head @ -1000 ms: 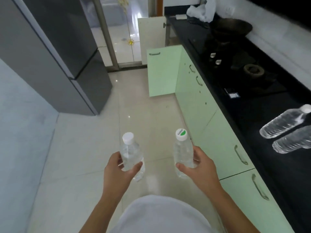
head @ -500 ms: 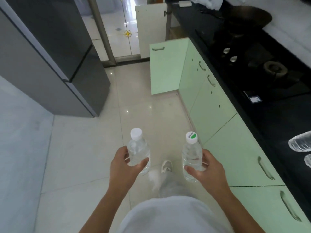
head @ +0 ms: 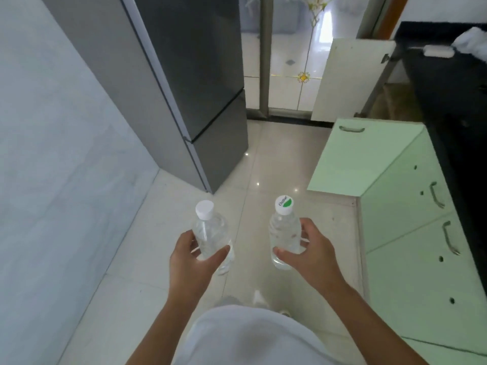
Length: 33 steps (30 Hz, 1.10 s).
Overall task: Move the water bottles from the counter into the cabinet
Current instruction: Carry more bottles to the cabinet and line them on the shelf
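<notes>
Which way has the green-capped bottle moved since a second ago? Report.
Yes: the green-capped bottle, in the right hand, has come closer to the open green door.

At 2 o'clock the desk [head: 445,83] runs off the edge; the open door [head: 363,156] hides the inside of the cabinet [head: 411,219].

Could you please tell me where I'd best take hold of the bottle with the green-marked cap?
Probably around the upper body of the bottle, just below its cap, coming from its left. It stands upright, and the right hand wraps its lower half from the right, so the shoulder and left side are free.
</notes>
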Available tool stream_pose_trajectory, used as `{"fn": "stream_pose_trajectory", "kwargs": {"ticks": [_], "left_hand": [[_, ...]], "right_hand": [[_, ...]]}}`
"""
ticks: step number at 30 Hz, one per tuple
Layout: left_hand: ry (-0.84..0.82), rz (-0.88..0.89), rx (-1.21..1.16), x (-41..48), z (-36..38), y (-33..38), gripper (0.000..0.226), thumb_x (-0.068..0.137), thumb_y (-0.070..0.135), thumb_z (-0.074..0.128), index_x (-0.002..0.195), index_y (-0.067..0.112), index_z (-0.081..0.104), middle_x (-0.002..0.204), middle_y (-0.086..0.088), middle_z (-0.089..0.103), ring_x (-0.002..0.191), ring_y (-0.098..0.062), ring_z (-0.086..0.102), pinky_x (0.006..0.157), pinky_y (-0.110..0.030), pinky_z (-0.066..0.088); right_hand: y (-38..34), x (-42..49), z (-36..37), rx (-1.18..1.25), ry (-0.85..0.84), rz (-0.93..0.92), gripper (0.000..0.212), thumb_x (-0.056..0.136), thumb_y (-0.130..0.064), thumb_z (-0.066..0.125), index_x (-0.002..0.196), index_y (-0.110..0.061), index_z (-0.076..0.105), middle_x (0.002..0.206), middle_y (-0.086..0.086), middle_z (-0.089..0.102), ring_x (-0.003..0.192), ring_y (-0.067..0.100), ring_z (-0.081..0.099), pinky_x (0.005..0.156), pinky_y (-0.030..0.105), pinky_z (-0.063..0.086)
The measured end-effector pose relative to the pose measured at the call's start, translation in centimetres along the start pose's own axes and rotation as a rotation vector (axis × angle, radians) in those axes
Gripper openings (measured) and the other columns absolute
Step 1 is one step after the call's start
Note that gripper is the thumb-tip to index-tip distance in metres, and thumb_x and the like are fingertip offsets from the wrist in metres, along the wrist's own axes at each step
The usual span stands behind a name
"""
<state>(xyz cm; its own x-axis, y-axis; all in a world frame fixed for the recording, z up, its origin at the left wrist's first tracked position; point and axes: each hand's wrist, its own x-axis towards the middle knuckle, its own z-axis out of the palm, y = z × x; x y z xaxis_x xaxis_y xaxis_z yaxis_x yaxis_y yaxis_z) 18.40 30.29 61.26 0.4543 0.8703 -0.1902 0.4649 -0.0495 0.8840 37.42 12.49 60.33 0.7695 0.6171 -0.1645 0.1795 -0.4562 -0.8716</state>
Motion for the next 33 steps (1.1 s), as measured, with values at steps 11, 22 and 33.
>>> {"fn": "stream_pose_trajectory", "kwargs": {"ticks": [11, 22, 33], "left_hand": [[0.045, 0.028, 0.018, 19.6, 2.8, 4.1, 0.045, 0.066, 0.029, 0.094, 0.098, 0.035, 0.062, 0.100, 0.009, 0.071, 0.092, -0.009, 0.071, 0.081, -0.030, 0.058], [-0.293, 0.243, 0.212, 40.4, 13.0, 13.8, 0.055, 0.070, 0.052, 0.087, 0.112, 0.028, 0.061, 0.101, 0.013, 0.071, 0.090, -0.001, 0.069, 0.066, -0.007, 0.046], [-0.230, 0.217, 0.139, 56.6, 25.0, 23.2, 0.059, 0.066, 0.050, 0.090, 0.113, 0.030, 0.060, 0.105, 0.012, 0.071, 0.094, -0.006, 0.071, 0.078, -0.023, 0.057]], "right_hand": [[-4.2, 20.2, 2.4, -0.046, -0.008, -0.022, 0.053, 0.066, -0.039, 0.090, 0.101, -0.049, 0.051, 0.098, -0.033, 0.065, 0.091, -0.016, 0.062, 0.072, 0.006, 0.046], [-4.0, 34.8, -2.7, 0.071, 0.281, 0.193, 0.057, 0.065, -0.037, 0.092, 0.111, -0.038, 0.059, 0.105, -0.019, 0.072, 0.092, -0.004, 0.069, 0.079, 0.023, 0.059], [-4.0, 58.5, -9.5, 0.075, 0.228, 0.125, 0.059, 0.065, -0.035, 0.093, 0.111, -0.036, 0.057, 0.103, -0.021, 0.068, 0.096, 0.004, 0.069, 0.075, 0.016, 0.054]]}}
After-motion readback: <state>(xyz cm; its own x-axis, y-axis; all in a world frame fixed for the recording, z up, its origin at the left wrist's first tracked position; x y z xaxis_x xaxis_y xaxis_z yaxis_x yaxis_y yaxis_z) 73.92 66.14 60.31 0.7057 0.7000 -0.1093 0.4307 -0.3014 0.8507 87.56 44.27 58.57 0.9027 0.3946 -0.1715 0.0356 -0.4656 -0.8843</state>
